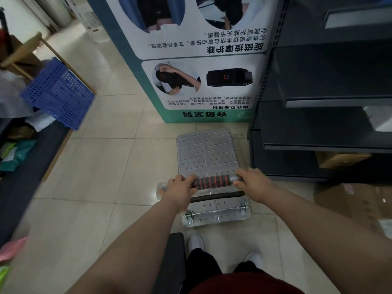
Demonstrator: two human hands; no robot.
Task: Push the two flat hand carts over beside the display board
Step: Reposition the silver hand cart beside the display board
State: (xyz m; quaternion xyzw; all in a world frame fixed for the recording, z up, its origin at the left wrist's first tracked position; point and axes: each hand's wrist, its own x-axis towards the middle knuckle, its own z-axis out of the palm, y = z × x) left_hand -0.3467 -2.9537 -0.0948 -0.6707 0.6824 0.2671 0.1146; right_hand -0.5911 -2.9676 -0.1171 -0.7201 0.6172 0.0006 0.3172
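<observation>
Grasping the cart handle (pixel 214 181), left hand (pixel 180 190) and right hand (pixel 253 183), on beige floor tiles (pixel 95 166) near the display board (pixel 203 60).

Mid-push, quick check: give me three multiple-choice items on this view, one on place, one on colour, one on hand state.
1. Where is the silver perforated metal hand cart relative to the teal-and-white printed display board?
A) behind it
B) on the floor just short of its foot
C) on top of it

2. The foam grip on the cart's handle is:
A) plain blue
B) yellow
C) red-and-black striped

3. The left hand and right hand:
A) both grip the handle
B) only one grips
C) both hang free

Answers: B, its deck ends near the board's foot; C, stripes show between the hands; A, both hands' fingers curl round it.
</observation>
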